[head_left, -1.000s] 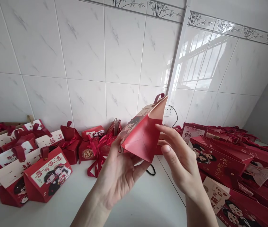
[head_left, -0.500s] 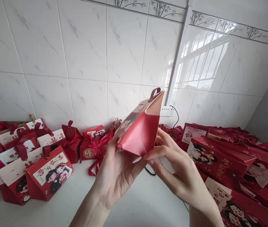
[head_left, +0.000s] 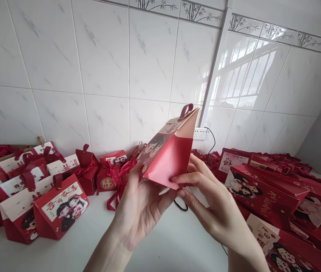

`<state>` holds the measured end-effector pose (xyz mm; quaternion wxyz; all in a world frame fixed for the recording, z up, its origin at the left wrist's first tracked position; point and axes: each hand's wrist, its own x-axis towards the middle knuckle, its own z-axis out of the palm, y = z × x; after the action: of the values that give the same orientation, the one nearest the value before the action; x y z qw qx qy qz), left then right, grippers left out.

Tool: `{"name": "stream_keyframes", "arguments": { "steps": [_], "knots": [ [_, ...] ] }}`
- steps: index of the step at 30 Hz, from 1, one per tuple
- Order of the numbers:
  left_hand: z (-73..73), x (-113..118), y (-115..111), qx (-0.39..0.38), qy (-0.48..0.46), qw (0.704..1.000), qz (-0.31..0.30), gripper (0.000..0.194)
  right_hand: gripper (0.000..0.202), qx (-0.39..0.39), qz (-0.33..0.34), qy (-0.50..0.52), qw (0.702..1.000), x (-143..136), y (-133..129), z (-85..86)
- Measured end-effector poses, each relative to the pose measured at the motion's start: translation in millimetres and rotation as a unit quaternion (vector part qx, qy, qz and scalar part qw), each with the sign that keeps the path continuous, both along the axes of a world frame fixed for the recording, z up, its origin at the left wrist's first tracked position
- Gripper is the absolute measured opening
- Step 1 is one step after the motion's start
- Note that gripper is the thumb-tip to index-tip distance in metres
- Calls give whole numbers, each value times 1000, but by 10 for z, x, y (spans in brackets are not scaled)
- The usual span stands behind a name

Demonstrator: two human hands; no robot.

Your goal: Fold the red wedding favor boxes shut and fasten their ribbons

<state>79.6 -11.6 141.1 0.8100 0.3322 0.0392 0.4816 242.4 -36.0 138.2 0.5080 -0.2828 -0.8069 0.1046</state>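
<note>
One red box (head_left: 180, 155) with one loop handle (head_left: 186, 109) is held above the white worktop (head_left: 160, 245), the left hand (head_left: 140, 211) cradling it from below, the right hand (head_left: 211, 204) grasping its lower corner. A second ago the right thumb stood clear of that corner. Some left fingers are hidden behind the box; the stacked boxes (head_left: 262, 189) at right overlap too much to count.

Right hand (head_left: 219, 206) now on red box's (head_left: 177, 151) lower corner;
index fingertip (head_left: 175, 181) shifted down from its side edge onto the end panel (head_left: 162, 170); thumb, apart before, now at bottom corner.
</note>
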Motion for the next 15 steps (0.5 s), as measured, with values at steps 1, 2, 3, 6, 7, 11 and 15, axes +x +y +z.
{"name": "stream_keyframes", "arguments": {
  "steps": [1,2,3,6,7,11,15],
  "knots": [
    [4,0,-2,1,1,1000,3,45,19,3,-1,-8,1000,-3,0,2],
    [9,0,-4,4,1,1000,6,44,19,7,0,-16,1000,-6,-1,4],
    [13,0,-6,7,3,1000,12,43,20,9,2,-20,1000,-10,-2,5],
    [1,8,-8,9,29,999,42,44,14,-23,18,23,999,-14,-1,-10],
    [-15,14,-7,14,45,997,62,44,9,-43,27,60,997,-8,7,-23],
    [-130,63,-10,134,163,953,219,49,19,-130,28,244,961,63,115,-109],
    [-260,125,-31,329,288,781,446,63,36,-216,4,372,903,110,343,-140]
  ]
}}
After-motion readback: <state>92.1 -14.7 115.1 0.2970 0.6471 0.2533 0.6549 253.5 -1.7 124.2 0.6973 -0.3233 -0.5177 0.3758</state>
